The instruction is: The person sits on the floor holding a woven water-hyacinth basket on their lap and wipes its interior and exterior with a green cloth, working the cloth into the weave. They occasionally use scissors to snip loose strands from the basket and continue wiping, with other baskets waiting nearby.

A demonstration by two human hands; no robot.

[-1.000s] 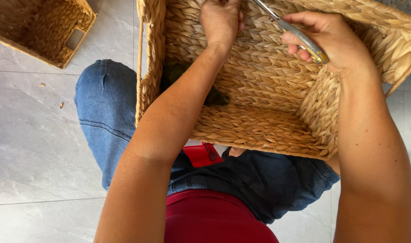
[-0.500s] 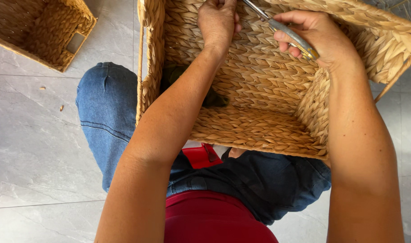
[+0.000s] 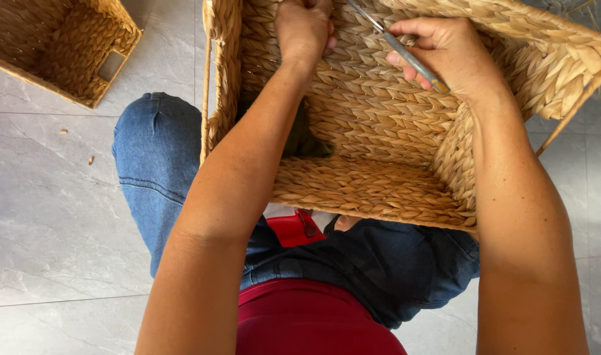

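Woven from pale fibre, the large basket [image 3: 379, 184] is rested on the lap. Deep inside it, a slim metal tool [image 3: 406, 56], drawn slightly leftward within the last second, is clasped by the right hand [image 3: 445, 56]; the weave at the far wall is pinched by the clenched left hand [image 3: 305, 29]. Another basket [image 3: 57, 49] is seen far left on the floor.

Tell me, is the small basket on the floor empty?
Empty as far as shows: the small basket lies open, only bare weave visible inside; its top-left part is cut off.

The interior of the woven basket [image 3: 379, 118] is hemmed in by its walls and is entered only through the open top. Bare grey floor tile [image 3: 50, 217] is left free between it and the smaller woven basket [image 3: 57, 46].
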